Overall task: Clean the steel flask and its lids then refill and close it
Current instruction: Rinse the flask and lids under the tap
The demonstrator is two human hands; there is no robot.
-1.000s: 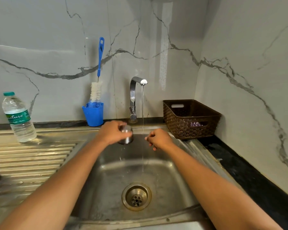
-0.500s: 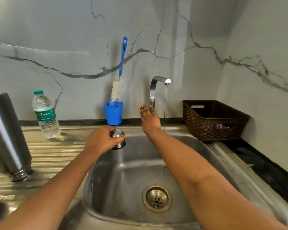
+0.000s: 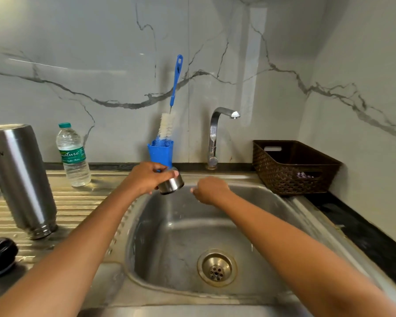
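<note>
My left hand grips the steel lid over the sink, near its back edge. My right hand is curled on nothing. The flask stands upside down far left. A blue cup sits just behind the lid.

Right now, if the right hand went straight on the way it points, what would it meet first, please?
Most likely the steel lid that the left hand grips, just left of the right hand across a gap; depth is hard to judge.
</note>
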